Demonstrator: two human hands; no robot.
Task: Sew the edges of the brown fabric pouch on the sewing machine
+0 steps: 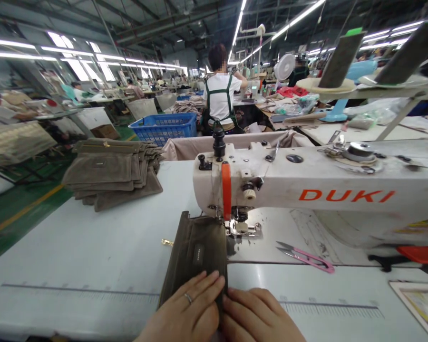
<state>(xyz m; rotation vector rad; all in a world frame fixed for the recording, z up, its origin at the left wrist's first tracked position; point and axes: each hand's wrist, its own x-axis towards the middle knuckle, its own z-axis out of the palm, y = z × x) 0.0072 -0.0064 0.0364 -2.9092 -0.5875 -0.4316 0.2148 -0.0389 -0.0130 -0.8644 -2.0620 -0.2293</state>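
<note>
A dark olive fabric pouch with a small stitched label lies on the sewing table, its far right corner under the presser foot of a white sewing machine. A gold zipper pull sticks out at its left. My left hand, a ring on one finger, lies on the near part of the pouch with fingers stretched out. At the pouch's near right edge, my right hand has its fingers bent together on the edge; its thumb is hidden. The near end of the pouch is partly covered by both hands.
A stack of similar olive pouches sits at the table's far left. Pink-handled thread snips lie right of the needle area. Behind stand a blue basket and a seated person. Thread cones rise at upper right.
</note>
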